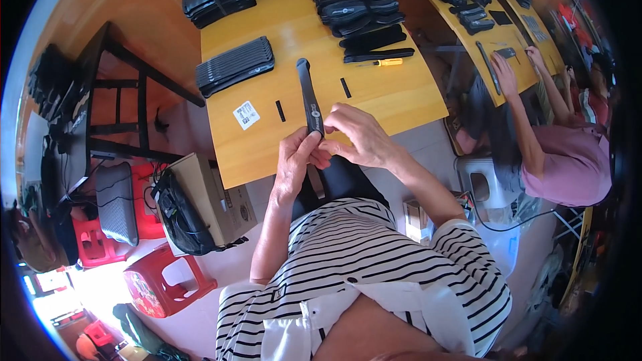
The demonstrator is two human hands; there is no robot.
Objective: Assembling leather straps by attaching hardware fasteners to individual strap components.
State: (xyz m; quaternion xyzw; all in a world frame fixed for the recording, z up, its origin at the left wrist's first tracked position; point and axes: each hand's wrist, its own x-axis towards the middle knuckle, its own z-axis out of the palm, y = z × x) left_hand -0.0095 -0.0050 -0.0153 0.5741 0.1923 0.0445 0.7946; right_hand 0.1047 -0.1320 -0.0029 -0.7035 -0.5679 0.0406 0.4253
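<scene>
A long black strap with a rounded far end and pale printing lies over the near part of the wooden table. My left hand grips its near end, thumb on top and fingers curled beneath. Close against the strap's right side is my right hand, fingers bent and a gap showing between them and the thumb. Its thumb tip is by my left fingertips; whether it touches the strap I cannot tell. Short dark strips lie on either side, one left and one right.
A row of black straps and a white label sheet lie on the left. Behind stand stacked black pouches. A yellow-handled screwdriver is at right. Another person works at the right-hand table; a red stool stands left.
</scene>
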